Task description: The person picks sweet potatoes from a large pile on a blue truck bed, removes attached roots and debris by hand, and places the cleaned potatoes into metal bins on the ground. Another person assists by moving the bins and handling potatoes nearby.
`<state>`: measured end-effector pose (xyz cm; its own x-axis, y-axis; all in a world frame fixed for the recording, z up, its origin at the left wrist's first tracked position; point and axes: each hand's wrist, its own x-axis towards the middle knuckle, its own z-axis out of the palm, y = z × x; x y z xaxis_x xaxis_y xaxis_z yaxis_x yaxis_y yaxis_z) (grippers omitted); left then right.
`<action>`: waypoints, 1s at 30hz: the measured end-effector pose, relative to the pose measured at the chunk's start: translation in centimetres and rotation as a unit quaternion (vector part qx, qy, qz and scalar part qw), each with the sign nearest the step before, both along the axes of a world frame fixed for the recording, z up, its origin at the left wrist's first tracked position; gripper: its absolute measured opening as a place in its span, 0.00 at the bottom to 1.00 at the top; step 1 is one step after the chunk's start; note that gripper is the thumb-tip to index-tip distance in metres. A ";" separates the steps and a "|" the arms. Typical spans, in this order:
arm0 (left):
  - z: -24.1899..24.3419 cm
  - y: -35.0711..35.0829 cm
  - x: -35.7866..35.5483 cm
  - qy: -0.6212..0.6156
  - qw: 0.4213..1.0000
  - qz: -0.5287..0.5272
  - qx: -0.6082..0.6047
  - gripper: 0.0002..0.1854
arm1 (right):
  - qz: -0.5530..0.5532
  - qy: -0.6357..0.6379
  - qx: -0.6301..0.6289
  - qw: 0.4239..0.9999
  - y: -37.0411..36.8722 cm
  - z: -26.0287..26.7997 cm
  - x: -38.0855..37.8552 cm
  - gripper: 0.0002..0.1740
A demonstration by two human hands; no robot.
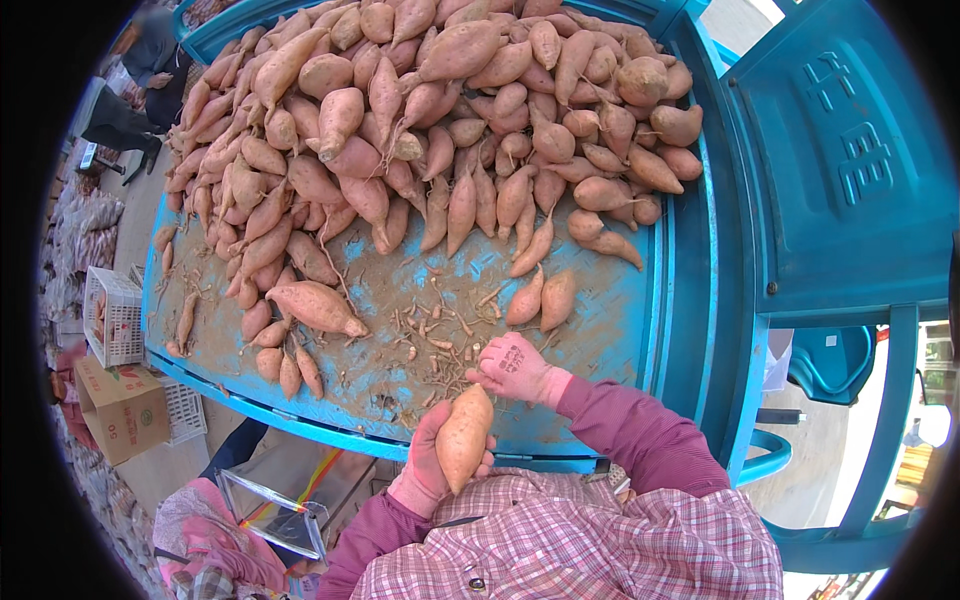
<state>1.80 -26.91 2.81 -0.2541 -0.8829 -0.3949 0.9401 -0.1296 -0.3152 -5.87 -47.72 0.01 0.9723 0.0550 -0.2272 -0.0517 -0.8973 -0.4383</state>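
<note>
My left hand (428,461), in a pink glove, holds a large sweet potato (464,439) upright near my chest. At its upper tip is my right hand (513,367), also gloved in pink, with fingers bent together; whether they pinch something is not clear. Broken root ends and stubs (442,343) lie scattered on the soil-covered blue metal bed (600,330) just beyond my hands. Two sweet potatoes (557,301) rest beyond my right hand. A big pile of sweet potatoes (420,127) covers the far part of the bed.
The bed's near edge (300,427) runs before me, and a blue side wall (686,225) stands to the right. On the ground at left are a white plastic crate (112,315) and a cardboard box (124,412). Another person (217,540) is close at lower left; someone else (154,75) is at upper left.
</note>
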 end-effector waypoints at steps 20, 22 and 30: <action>1.0 0.9 0.7 -0.198 0.958 0.196 0.064 0.36 | -0.498 -0.053 -0.080 0.862 -21.3 -2.9 -0.9 0.39; 1.4 1.0 1.2 -0.204 0.958 0.198 0.047 0.36 | -0.538 -0.173 0.098 0.819 -19.0 -4.8 -3.5 0.32; 1.0 10.5 0.1 -0.243 0.930 0.244 0.130 0.34 | -0.530 -0.026 0.742 0.409 -4.3 -5.2 -9.7 0.25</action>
<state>1.92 -16.37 3.86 0.4159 -0.7054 -0.5740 0.9067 0.3707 0.2013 -15.53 -52.00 -5.14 0.6295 -0.3640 -0.6865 -0.0235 0.8742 -0.4850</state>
